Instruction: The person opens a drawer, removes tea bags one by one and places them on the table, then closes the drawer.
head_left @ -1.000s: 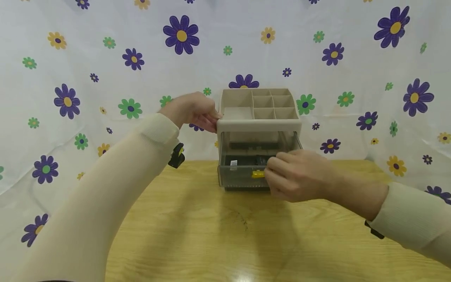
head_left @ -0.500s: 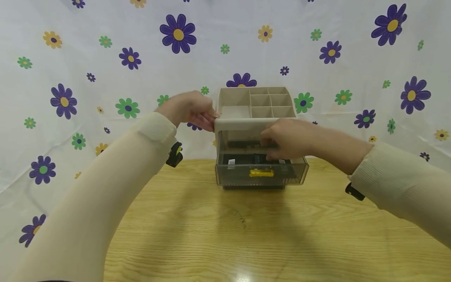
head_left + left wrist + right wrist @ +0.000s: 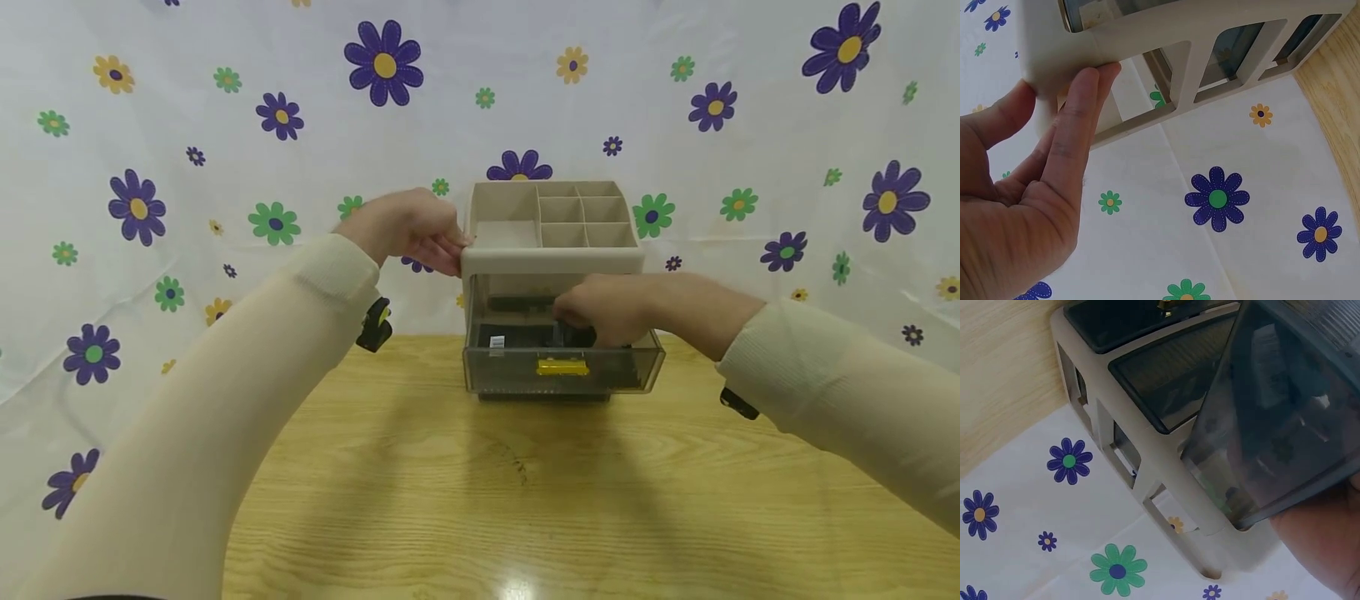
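From the head I look forward and down across the worktop (image 3: 450,475) at the drawer unit (image 3: 551,261), well back from it. Both wrist views sit close in, slanted: the left sees its left side past the left hand (image 3: 1041,194), the right its right side. All three share the unit.

Cream sleeves (image 3: 217,392), ribbed cuffs (image 3: 761,346)
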A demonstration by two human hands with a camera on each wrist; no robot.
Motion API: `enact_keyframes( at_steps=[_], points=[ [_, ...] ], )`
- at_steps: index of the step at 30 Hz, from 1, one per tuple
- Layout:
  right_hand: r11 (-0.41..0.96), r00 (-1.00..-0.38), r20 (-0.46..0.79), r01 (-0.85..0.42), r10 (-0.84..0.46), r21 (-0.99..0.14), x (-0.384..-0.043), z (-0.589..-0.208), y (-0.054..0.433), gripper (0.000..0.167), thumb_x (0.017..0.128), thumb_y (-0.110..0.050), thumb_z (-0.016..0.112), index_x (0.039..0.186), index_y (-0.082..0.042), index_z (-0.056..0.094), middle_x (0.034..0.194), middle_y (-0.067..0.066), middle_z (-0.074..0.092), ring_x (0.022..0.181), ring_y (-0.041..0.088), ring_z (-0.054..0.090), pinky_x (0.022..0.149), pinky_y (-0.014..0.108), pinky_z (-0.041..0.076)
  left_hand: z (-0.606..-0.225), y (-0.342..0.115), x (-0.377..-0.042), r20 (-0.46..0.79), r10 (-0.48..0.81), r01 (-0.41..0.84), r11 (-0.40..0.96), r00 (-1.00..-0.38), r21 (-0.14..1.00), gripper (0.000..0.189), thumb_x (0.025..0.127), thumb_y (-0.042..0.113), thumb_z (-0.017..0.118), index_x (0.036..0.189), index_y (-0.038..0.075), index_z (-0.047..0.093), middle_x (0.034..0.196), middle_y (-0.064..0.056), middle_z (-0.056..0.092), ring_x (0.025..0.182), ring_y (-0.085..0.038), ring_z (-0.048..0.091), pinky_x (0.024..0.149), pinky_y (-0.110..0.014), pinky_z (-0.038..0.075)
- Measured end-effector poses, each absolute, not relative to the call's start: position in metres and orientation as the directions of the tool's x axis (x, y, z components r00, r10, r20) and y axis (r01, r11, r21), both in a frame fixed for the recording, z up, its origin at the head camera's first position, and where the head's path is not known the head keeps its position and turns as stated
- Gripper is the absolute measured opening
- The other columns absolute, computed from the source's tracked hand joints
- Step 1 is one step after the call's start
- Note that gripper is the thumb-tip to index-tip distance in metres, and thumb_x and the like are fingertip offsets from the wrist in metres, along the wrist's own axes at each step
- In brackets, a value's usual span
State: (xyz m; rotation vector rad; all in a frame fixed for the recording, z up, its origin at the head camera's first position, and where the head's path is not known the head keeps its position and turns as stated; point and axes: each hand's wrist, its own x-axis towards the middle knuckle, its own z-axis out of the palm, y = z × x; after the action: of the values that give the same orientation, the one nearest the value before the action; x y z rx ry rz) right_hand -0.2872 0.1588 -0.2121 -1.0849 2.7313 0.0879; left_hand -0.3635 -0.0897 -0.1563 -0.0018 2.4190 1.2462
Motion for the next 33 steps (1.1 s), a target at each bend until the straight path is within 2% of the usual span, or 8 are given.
enact_keyframes(
  at_steps=[4,8,11,12,15,19,27,33],
  points=[
    [0.706,-0.680,-0.231,-0.707,-0.695,-0.042,-0.288,-0.209,0.159,0.024,0.085,0.000,0.073,0.107,-0.009,0.066,0.091,0.001,0.064,0.082,0.016,0.059,0.076,0.033,0.055,-0.156,-0.090,-0.364,-0.365,0.190,-0.186,0.600,-0.912,0.778,0.031,0.100,0.012,0.057,0.129,0.003,0.054,0.120,-0.018,0.064,0.097,-0.031,0.074,0.081,-0.037,0.063],
    [0.673,-0.656,-0.199,-0.739,-0.728,-0.029,-0.288,-0.204,0.159,0.020,0.084,-0.001,0.074,0.099,-0.011,0.067,0.088,-0.001,0.065,0.081,0.015,0.059,0.076,0.033,0.055,-0.156,-0.091,-0.364,-0.363,0.192,-0.182,0.603,-0.912,0.777,0.033,0.099,0.013,0.057,0.130,0.001,0.054,0.121,-0.019,0.063,0.097,-0.031,0.074,0.082,-0.037,0.063],
    [0.681,-0.665,-0.184,-0.732,-0.724,-0.031,-0.288,-0.200,0.161,0.015,0.087,-0.010,0.075,0.099,-0.010,0.066,0.089,-0.001,0.065,0.082,0.016,0.059,0.078,0.034,0.053,-0.156,-0.091,-0.365,-0.367,0.189,-0.185,0.607,-0.911,0.773,0.032,0.100,0.012,0.056,0.130,0.000,0.053,0.120,-0.019,0.063,0.097,-0.030,0.073,0.084,-0.037,0.062],
    [0.692,-0.674,-0.184,-0.720,-0.715,-0.050,-0.288,-0.198,0.162,0.013,0.090,-0.013,0.073,0.100,-0.009,0.066,0.090,0.000,0.065,0.082,0.017,0.058,0.079,0.035,0.052,-0.156,-0.091,-0.366,-0.368,0.187,-0.187,0.607,-0.911,0.772,0.032,0.100,0.012,0.056,0.129,0.000,0.054,0.120,-0.019,0.063,0.097,-0.030,0.073,0.085,-0.037,0.062],
    [0.727,-0.708,-0.170,-0.679,-0.685,-0.102,-0.287,-0.192,0.167,0.023,0.097,-0.018,0.064,0.115,-0.005,0.063,0.108,0.006,0.067,0.099,0.023,0.061,0.094,0.044,0.052,-0.156,-0.091,-0.366,-0.377,0.190,-0.190,0.613,-0.907,0.767,0.032,0.100,0.012,0.055,0.129,-0.001,0.053,0.120,-0.019,0.063,0.097,-0.030,0.073,0.088,-0.038,0.061],
    [0.739,-0.733,-0.106,-0.656,-0.672,-0.155,-0.285,-0.180,0.172,0.034,0.097,-0.012,0.058,0.130,-0.002,0.059,0.123,0.011,0.065,0.110,0.027,0.059,0.105,0.053,0.046,-0.156,-0.092,-0.366,-0.376,0.187,-0.190,0.616,-0.908,0.765,0.032,0.100,0.013,0.055,0.130,0.000,0.053,0.120,-0.019,0.063,0.098,-0.030,0.073,0.090,-0.038,0.060],
    [0.738,-0.751,0.039,-0.656,-0.659,-0.159,-0.284,-0.162,0.181,0.015,0.096,-0.012,0.063,0.107,-0.004,0.071,0.092,0.005,0.071,0.081,0.018,0.061,0.078,0.038,0.054,-0.157,-0.092,-0.364,-0.366,0.191,-0.186,0.601,-0.911,0.777,0.032,0.099,0.011,0.057,0.129,0.002,0.054,0.121,-0.018,0.062,0.099,-0.031,0.073,0.093,-0.040,0.059],
    [0.760,-0.781,0.163,-0.625,-0.604,-0.178,-0.286,-0.153,0.195,0.013,0.098,-0.012,0.061,0.097,-0.003,0.071,0.083,0.007,0.072,0.072,0.017,0.063,0.070,0.033,0.053,-0.156,-0.090,-0.364,-0.362,0.198,-0.174,0.612,-0.911,0.772,0.031,0.100,0.012,0.056,0.128,0.002,0.054,0.121,-0.018,0.063,0.098,-0.030,0.073,0.087,-0.037,0.061]
  ],
)
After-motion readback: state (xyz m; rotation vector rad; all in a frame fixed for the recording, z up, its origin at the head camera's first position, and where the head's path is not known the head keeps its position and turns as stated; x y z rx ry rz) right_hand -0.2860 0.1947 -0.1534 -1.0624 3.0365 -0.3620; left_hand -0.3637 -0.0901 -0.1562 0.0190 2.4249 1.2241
